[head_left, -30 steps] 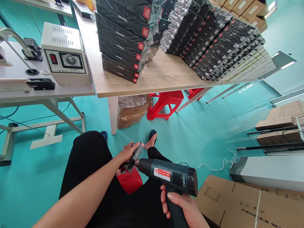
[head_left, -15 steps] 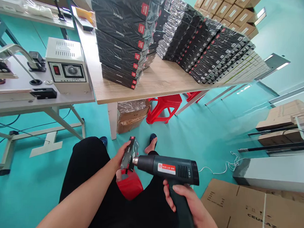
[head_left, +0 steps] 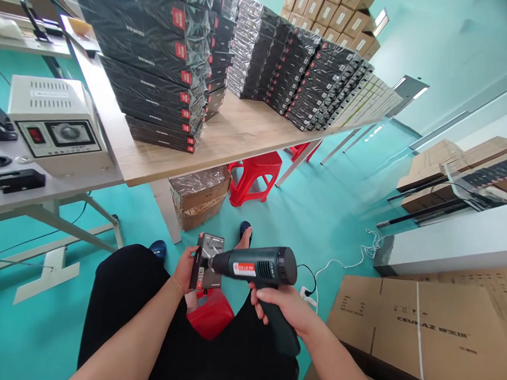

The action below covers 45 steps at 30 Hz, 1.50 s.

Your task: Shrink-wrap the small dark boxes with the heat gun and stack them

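Observation:
My left hand [head_left: 186,269] is closed on the left edge of a small black product box [head_left: 211,277], held above my lap with its printed face turned up. In my right hand [head_left: 274,301] is a dark heat gun [head_left: 259,265] with a red and white label, its handle wrapped by my fingers. The gun points left, and its metal nozzle sits in front of the box face; whether they touch I cannot tell. Just below the box is the red stool seat [head_left: 211,316] between my legs.
Stacks of film-wrapped black boxes [head_left: 157,92] stand on the wooden table [head_left: 239,128]. A white control unit [head_left: 56,122] is at left. Under the table are a carton [head_left: 203,202] and a red stool [head_left: 258,176]. Large cartons [head_left: 369,316] and a power strip [head_left: 308,296] lie at right.
The box has turned so its broad printed face shows more. The heat gun has shifted left with my right hand. The view has swung to the right.

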Available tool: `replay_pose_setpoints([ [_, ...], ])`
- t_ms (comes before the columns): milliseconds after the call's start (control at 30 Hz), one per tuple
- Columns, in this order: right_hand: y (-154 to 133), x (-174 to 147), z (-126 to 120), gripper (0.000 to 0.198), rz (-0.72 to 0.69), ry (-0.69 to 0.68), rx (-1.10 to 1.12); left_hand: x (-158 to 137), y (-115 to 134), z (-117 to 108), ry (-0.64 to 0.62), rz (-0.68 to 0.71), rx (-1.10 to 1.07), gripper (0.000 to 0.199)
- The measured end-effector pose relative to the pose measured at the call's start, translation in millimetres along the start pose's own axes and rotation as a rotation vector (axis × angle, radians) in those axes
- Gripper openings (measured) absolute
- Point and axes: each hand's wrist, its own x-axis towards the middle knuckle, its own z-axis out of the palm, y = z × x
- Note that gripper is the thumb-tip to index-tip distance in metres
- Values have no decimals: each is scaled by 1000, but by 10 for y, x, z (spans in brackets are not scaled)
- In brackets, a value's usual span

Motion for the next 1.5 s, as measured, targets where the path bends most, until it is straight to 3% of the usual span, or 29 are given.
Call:
replay_pose_setpoints([
  [100,-56,40,29,28,-77,163,54,26,-1,-8,-17,26,-46,39],
  [267,-73,40,37,29,14,-86,-5,49,6,-1,19,47,-111,35],
  [400,40,-32,13,29,-63,92,22,29,58,3,23,132,-150,38],
  [433,87,-71,4,29,-54,94,31,23,72,6,12,157,-165,40],
  [533,243,-229,-20,32,58,-70,29,12,105,12,2,229,-213,44],
  [633,370,-352,-43,31,28,37,104,11,118,14,12,259,-231,47],
  [733,432,-388,-100,28,-37,210,329,-8,109,28,-6,198,-204,49],
  [933,413,-432,-270,26,55,192,726,-58,45,87,-101,-39,-93,54],
  [1167,350,-394,-256,25,57,209,755,-34,-17,89,2,-108,13,46],
  [1500,309,-215,-178,26,17,181,717,-63,-50,129,-8,-163,83,43],
])
